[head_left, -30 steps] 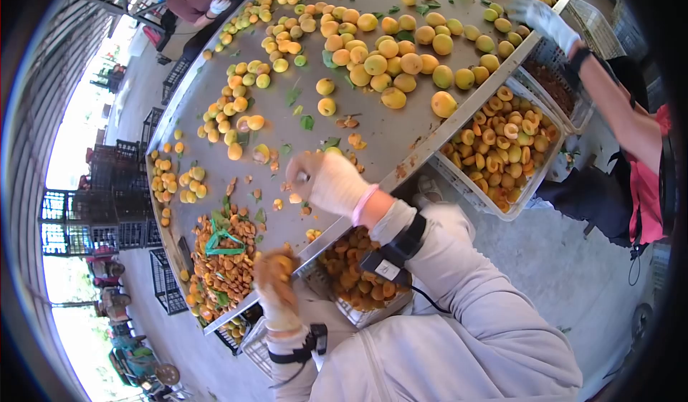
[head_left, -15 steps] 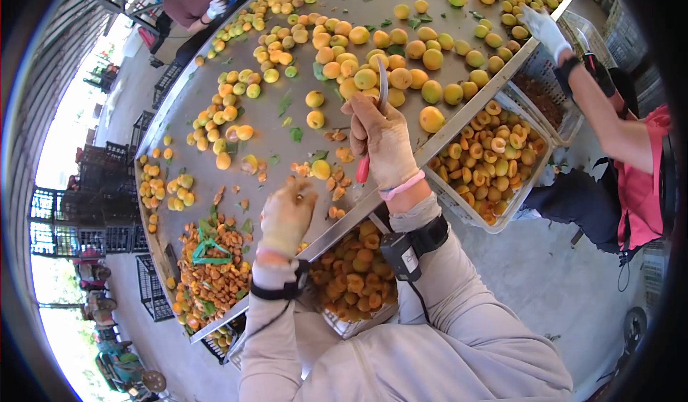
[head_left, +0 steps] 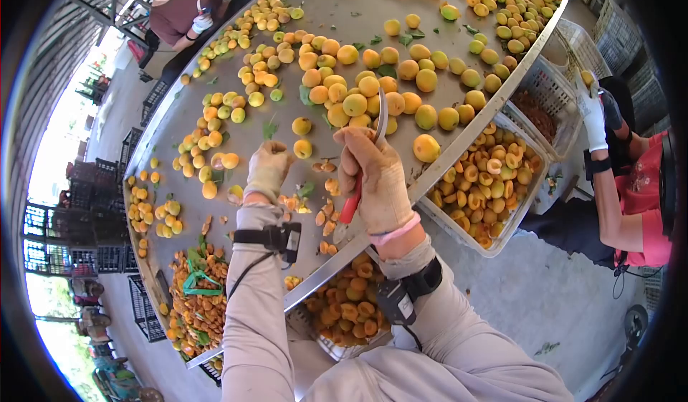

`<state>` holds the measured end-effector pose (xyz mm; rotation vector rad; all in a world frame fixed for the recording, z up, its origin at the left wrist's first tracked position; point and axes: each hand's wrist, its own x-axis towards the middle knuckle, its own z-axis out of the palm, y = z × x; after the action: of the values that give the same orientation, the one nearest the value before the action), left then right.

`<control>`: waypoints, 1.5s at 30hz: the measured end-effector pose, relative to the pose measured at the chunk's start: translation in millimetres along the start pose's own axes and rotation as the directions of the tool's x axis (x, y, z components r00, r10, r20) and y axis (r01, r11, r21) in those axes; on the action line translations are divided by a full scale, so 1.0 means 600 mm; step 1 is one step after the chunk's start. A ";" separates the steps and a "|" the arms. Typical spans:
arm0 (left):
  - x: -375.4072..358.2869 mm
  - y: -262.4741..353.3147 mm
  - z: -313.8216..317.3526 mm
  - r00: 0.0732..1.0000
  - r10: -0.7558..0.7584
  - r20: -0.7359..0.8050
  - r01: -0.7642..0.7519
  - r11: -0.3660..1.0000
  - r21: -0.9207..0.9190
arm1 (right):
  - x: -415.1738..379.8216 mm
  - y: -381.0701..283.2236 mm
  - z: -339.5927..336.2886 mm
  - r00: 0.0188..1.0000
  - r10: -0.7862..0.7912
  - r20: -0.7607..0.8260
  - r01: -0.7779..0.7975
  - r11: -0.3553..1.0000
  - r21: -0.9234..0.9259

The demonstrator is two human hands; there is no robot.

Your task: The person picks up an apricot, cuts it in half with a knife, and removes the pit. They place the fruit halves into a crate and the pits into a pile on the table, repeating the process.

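Note:
My right hand (head_left: 373, 180), gloved, is shut round the red handle of a curved knife (head_left: 382, 115); its blade points up above the fist. My left hand (head_left: 269, 171), also gloved, is over the metal table with its back to me and fingers curled; whatever is inside them is hidden. Just right of it lie two loose apricots (head_left: 302, 137). Beyond the knife is a larger group of whole apricots (head_left: 355, 104). Apricot pits (head_left: 328, 216) and leaves are scattered below my hands.
A pile of pits (head_left: 197, 298) with green ribbon sits at the table's near left corner. Crates of halved apricots (head_left: 347, 305) and more halves (head_left: 487, 180) stand below the metal edge (head_left: 459, 162). Co-workers are at the right (head_left: 631, 194) and far left (head_left: 179, 15).
My left hand has moved up the table from the pits, its fingers now more curled. My right hand keeps the knife. The right co-worker's hand has drawn back from the table with an apricot.

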<state>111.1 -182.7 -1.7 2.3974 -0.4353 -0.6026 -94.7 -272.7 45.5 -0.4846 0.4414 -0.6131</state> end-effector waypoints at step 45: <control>-0.899 -0.873 -0.193 0.372 -0.885 -0.281 -0.580 0.014 -0.814 | -0.207 0.140 0.000 0.996 0.055 0.077 -0.012 0.883 -0.469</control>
<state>-200.3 506.2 -86.9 0.7726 0.8367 0.4625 -149.3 -133.7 29.7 -0.9625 0.5145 -0.4452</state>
